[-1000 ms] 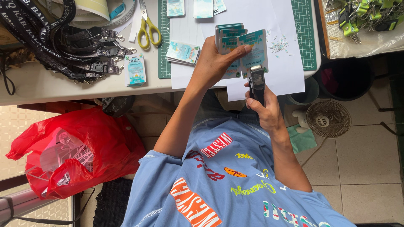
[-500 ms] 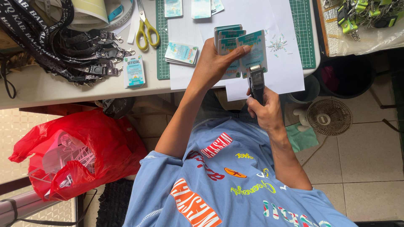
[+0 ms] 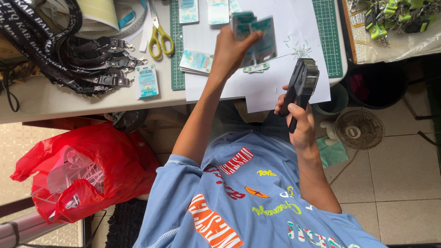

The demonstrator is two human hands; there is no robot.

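While left hand (image 3: 229, 48) pinches glossy teal cards (image 3: 257, 39), right hand (image 3: 298, 124) clenched around black slot punch (image 3: 301, 87).

A pale table (image 3: 55, 98) bears a green cutting mat (image 3: 328, 36), scissors (image 3: 158, 32), lanyards (image 3: 59, 50) and white paper (image 3: 275, 87).

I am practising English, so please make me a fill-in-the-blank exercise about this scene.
1. The left hand holds a few teal ____ above the white paper.
2. The right hand grips a black hand ____.
3. The scissors on the table have ____ handles.
4. The plastic bag on the floor is ____.

Missing words: cards; punch; yellow; red
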